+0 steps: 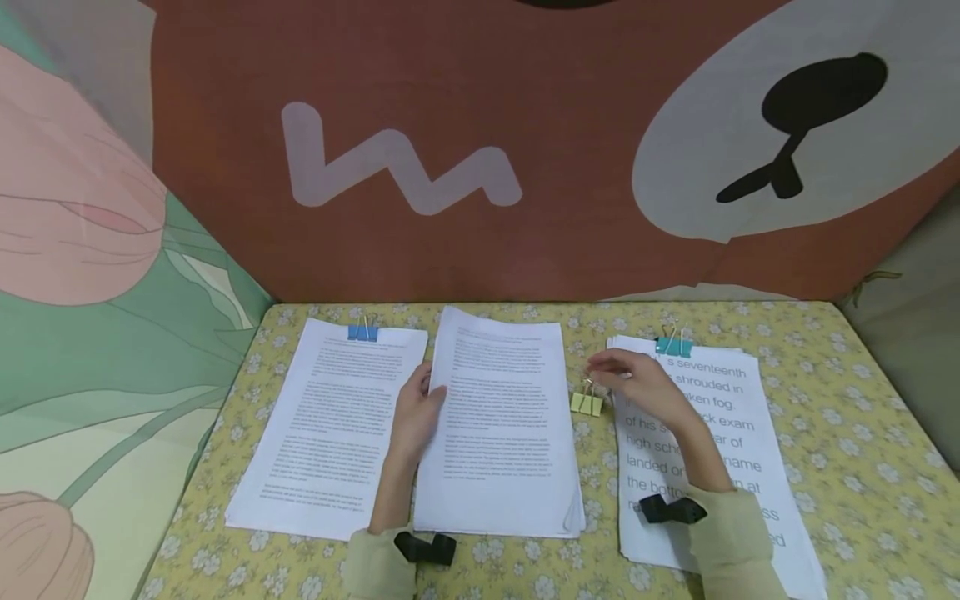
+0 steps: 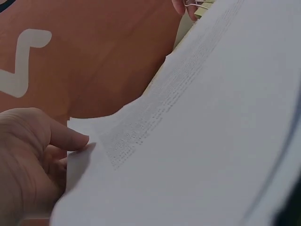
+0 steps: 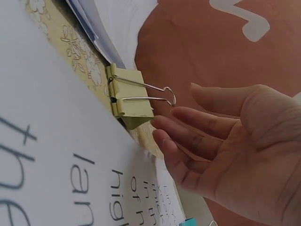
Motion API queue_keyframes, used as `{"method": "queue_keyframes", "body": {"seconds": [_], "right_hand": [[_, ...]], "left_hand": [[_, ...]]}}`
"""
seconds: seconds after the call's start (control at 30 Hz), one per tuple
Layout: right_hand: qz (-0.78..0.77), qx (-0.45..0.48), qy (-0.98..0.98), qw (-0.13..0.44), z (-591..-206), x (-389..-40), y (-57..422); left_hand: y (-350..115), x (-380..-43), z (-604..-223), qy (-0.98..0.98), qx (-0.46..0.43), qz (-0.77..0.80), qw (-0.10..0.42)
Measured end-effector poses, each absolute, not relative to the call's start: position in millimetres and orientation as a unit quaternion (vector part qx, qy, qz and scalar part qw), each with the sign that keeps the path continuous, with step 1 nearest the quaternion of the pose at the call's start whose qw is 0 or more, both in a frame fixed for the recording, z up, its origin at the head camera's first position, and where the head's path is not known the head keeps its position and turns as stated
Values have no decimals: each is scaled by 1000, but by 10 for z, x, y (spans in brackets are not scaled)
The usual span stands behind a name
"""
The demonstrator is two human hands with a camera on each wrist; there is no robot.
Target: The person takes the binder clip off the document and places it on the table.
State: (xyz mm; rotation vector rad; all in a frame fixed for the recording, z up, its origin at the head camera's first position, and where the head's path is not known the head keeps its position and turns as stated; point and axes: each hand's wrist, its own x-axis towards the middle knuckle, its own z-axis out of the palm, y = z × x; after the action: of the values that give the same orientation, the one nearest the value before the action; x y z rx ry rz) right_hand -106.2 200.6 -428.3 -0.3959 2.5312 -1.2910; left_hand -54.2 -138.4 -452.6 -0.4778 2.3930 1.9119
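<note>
My left hand [image 1: 414, 415] grips the left edge of the middle stack of printed paper [image 1: 498, 408]. In the left wrist view the thumb of that hand [image 2: 28, 160] lies on top of the sheets, with the other fingers partly hidden behind the edge. Right of this stack, a yellow binder clip [image 1: 587, 405] sits on the table with its wire handles up. My right hand [image 1: 647, 390] hovers beside it, fingers loosely bent. The right wrist view has the fingertips close to the handles of the clip [image 3: 129, 92], the thumb apart from them.
On the left lies a paper stack [image 1: 330, 433] with a blue binder clip [image 1: 363, 333] on its top edge. A large-print stack [image 1: 652, 533] with a teal binder clip [image 1: 674, 347] lies at right, under my right forearm. The floral tablecloth [image 1: 525, 562] meets a brown patterned backdrop [image 1: 450, 258].
</note>
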Motion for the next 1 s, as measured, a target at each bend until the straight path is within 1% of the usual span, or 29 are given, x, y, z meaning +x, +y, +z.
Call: {"method": "queue_keyframes", "body": {"seconds": [0.17, 0.3, 0.4, 0.57, 0.73, 0.9, 1.0], "right_hand": [[-458, -127, 873, 112, -4245, -1070, 2077], [-471, -118, 868, 105, -4184, -1062, 2148], [-480, -98, 866, 101, -4130, -1044, 2231], [-478, -69, 873, 69, -4059, -1008, 2447], [-463, -28, 885, 46, -4022, -933, 2747], [-447, 11, 893, 45, -4005, -851, 3026], [-442, 35, 895, 41, -4013, -796, 3189]], "left_hand": [[-1336, -535, -4451, 807, -157, 568, -35], [-1290, -514, -4382, 837, -135, 522, -98], [-1238, -487, -4324, 849, -114, 500, -126], [-1046, -447, -4198, 859, -81, 492, -120], [-725, -420, -4051, 863, -9, 492, -115], [-343, -367, -3974, 850, 40, 518, -81], [-103, -318, -3999, 840, 62, 537, -45]]}}
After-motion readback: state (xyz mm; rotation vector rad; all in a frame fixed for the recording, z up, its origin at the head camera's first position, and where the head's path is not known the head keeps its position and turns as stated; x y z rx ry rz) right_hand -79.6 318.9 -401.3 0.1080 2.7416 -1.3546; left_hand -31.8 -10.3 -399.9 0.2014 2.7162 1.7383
